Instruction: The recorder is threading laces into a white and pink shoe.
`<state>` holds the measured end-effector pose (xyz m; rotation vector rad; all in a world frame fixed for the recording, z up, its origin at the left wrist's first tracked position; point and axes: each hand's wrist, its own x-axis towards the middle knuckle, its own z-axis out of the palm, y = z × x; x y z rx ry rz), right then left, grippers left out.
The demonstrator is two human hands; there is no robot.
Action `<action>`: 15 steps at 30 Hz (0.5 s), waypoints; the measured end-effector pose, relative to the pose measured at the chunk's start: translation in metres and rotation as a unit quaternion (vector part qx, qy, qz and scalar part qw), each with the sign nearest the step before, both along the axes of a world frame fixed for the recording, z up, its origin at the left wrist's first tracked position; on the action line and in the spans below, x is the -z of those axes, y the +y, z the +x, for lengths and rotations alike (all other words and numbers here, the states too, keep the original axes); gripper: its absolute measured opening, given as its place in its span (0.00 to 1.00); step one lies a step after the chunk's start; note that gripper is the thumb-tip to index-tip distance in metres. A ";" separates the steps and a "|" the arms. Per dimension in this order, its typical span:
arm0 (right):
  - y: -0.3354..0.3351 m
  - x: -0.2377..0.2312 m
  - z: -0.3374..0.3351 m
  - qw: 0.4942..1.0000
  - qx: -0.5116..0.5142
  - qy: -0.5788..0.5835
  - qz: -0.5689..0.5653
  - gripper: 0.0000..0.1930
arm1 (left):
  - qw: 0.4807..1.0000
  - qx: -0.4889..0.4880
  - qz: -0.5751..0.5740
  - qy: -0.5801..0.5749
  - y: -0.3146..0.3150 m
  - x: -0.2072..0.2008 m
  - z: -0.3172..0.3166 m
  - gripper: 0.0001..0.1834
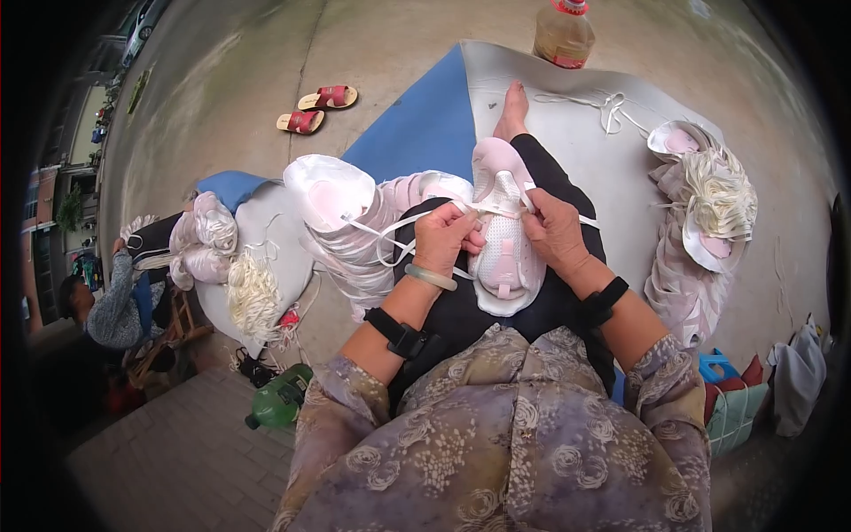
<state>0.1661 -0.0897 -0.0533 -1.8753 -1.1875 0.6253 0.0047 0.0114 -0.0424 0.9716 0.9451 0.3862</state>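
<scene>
Far left: a seated co-worker [124,306] in a grey knit top, beside pale pink bundles [213,222]. Just right of these, a hank of cream laces [253,297] on a sheet; green bottle [277,399] nearer the wearer. Farther out on the concrete, a pair of red sandals [306,122].

Next, a leaning stack of nested white-and-pink uppers [346,213], beside the wearer's left leg.

Centre: left hand [443,237] narrow, fingertips pinching a white lace [493,210]. Pink-and-white shoe upper [505,257] lies on the lap between both hands, rounded pink end away from the torso. Right hand [557,232] also narrow, thumb and fingers gripping the lace at the upper's right edge.

Right: large capped bottle [564,35] beyond the mat; second stack of uppers [687,288], cream laces draped on top.
</scene>
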 end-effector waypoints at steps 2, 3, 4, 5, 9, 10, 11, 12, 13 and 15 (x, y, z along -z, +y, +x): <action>-0.003 0.000 -0.001 1.000 0.017 0.011 -0.003 0.09 | 1.000 -0.016 0.004 -0.003 0.001 0.001 0.005 0.07; -0.005 0.000 -0.002 0.999 0.037 0.021 -0.011 0.10 | 1.000 -0.029 0.005 -0.008 0.000 0.002 0.009 0.07; -0.007 -0.005 -0.003 0.998 0.051 0.035 -0.025 0.12 | 0.999 -0.033 0.010 -0.002 0.001 0.004 0.011 0.07; -0.009 0.003 -0.003 0.998 0.050 0.037 -0.024 0.12 | 0.999 -0.034 0.011 -0.001 0.002 0.004 0.011 0.07; -0.022 0.006 0.013 0.950 0.155 0.271 -0.022 0.11 | 0.983 0.042 0.143 0.103 0.004 0.012 0.010 0.09; -0.022 -0.002 0.020 0.894 0.201 0.399 -0.029 0.12 | 0.965 0.051 0.216 0.138 0.004 0.016 0.010 0.09; -0.023 -0.003 0.024 0.894 0.202 0.399 -0.029 0.12 | 0.965 0.053 0.216 0.138 0.004 0.019 0.009 0.09; -0.025 -0.004 0.030 0.813 0.230 0.534 0.029 0.13 | 0.965 0.032 0.231 0.117 0.002 0.019 0.011 0.10; -0.026 -0.006 0.036 0.709 0.251 0.653 0.088 0.14 | 0.964 0.011 0.246 0.097 0.001 0.018 0.012 0.10; -0.024 -0.009 0.045 0.663 0.285 0.686 0.090 0.14 | 0.974 0.008 0.210 0.081 0.000 0.020 0.015 0.11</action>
